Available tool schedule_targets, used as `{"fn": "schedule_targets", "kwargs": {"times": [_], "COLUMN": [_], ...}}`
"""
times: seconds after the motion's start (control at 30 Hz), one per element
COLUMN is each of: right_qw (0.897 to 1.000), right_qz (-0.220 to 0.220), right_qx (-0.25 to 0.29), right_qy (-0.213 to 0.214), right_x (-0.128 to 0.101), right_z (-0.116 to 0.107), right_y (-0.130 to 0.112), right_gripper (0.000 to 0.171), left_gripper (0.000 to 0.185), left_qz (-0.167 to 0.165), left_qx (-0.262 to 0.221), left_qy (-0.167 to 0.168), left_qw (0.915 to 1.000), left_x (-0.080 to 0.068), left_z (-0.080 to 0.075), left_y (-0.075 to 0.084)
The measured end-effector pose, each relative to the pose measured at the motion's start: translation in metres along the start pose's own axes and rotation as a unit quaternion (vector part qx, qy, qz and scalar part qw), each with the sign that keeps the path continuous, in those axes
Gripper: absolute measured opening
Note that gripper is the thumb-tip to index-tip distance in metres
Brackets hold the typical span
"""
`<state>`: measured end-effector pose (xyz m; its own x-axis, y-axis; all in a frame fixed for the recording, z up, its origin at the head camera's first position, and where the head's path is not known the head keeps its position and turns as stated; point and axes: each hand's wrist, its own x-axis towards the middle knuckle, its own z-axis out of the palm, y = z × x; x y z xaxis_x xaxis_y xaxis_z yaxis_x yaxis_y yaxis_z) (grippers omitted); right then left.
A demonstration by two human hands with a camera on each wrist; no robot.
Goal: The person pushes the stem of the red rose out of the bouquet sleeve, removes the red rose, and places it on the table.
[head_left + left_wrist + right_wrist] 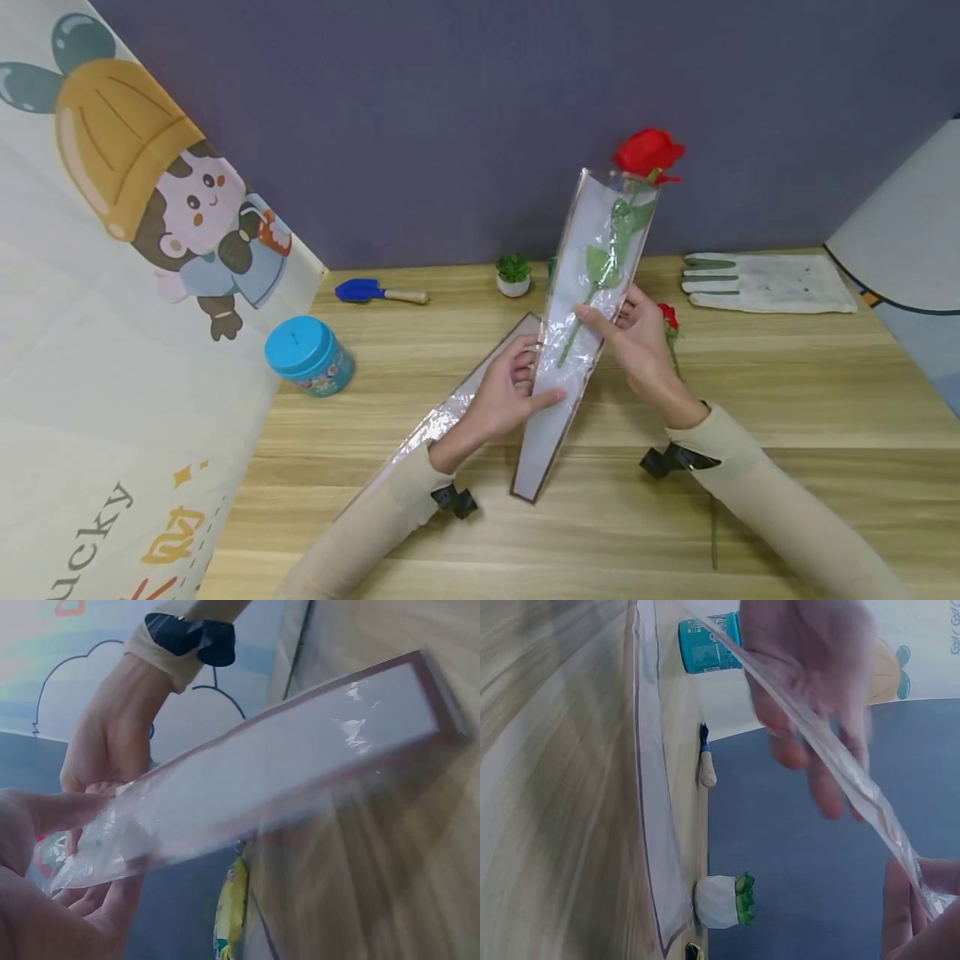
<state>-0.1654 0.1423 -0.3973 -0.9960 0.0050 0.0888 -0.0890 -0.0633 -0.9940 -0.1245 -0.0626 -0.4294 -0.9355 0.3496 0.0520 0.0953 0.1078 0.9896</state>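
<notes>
A long tapered clear flower sleeve with a white back and brown edging is held up, tilted, over the table. Inside it lies the green stem of a red rose, whose bloom sticks out past the wide top end. My left hand grips the sleeve's left edge at mid-length, thumb on its front. On the other edge, higher up, my right hand pinches it with the thumb in front and fingers behind. A second flower sleeve lies flat beneath the left forearm.
Another red rose lies partly under the right arm. Toward the back are a blue toy trowel, a small potted plant and a white glove. A blue lidded tub stands at left. A dark panel rises behind the table.
</notes>
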Motion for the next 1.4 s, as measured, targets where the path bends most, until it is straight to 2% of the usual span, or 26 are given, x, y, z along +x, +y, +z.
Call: {"fn": "schedule_targets", "kwargs": {"times": [0.17, 0.37, 0.53, 0.77, 0.9, 1.07, 1.4], "right_qw": [1.000, 0.999, 0.999, 1.000, 1.000, 1.000, 1.000], "right_qz": [0.008, -0.001, -0.009, -0.012, -0.012, -0.010, -0.017], "right_qx": [-0.018, -0.032, -0.034, -0.005, -0.011, -0.024, -0.009], "right_qy": [-0.008, -0.012, -0.012, -0.013, -0.009, -0.007, -0.011], "right_x": [-0.002, -0.003, -0.002, 0.001, 0.002, 0.002, 0.001], "right_z": [0.002, 0.002, 0.002, 0.001, 0.001, 0.000, 0.000], "right_y": [0.001, 0.002, 0.005, 0.004, 0.003, 0.003, 0.005], "right_gripper": [0.054, 0.055, 0.053, 0.050, 0.051, 0.049, 0.046], "left_gripper": [0.062, 0.053, 0.052, 0.050, 0.047, 0.049, 0.051], "left_qz": [0.020, 0.025, 0.023, 0.018, 0.011, 0.006, 0.010], "left_qx": [-0.012, -0.038, -0.038, -0.032, -0.029, -0.022, -0.014], "left_qy": [0.024, 0.008, 0.005, -0.003, -0.006, 0.004, 0.027], "left_qw": [0.9994, 0.9989, 0.9990, 0.9993, 0.9995, 0.9997, 0.9995], "left_x": [0.010, 0.016, 0.016, 0.016, 0.015, 0.013, 0.013], "left_z": [-0.003, -0.003, -0.002, 0.000, 0.000, 0.001, 0.002], "left_y": [0.002, 0.001, 0.000, -0.002, -0.003, -0.002, -0.003]}}
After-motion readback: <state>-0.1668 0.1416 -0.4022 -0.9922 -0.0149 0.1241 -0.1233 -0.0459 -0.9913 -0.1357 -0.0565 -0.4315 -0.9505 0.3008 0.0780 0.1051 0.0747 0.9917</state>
